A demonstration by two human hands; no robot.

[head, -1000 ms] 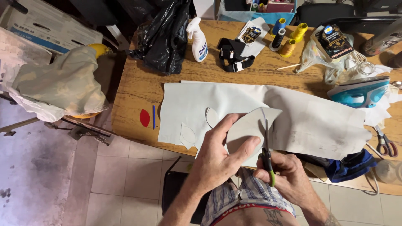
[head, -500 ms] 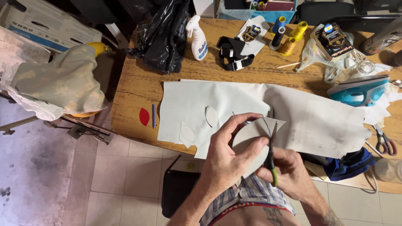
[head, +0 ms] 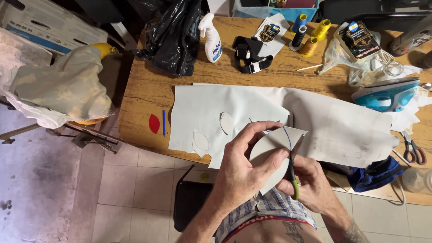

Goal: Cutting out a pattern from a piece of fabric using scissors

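Observation:
My left hand (head: 240, 173) pinches a pale grey piece of sheet material (head: 276, 150) held above my lap, near the table's front edge. A curved blue line is drawn on the piece. My right hand (head: 312, 184) grips small green-handled scissors (head: 292, 173), whose blades bite into the piece along that line. Behind the hands a large white sheet (head: 288, 121) lies flat on the wooden table (head: 144, 94). Two leaf-shaped cut-outs (head: 201, 140) rest on the sheet's left part.
A red leaf-shaped template (head: 154, 123) and a blue pen (head: 164, 122) lie left of the sheet. At the back stand a black bag (head: 175, 36), a spray bottle (head: 211, 38), thread spools (head: 310, 36) and a blue iron (head: 387, 94). Red-handled scissors (head: 411, 148) lie right.
The piece has turned in my left hand and dropped a little toward me. The scissors have advanced along the drawn curve.

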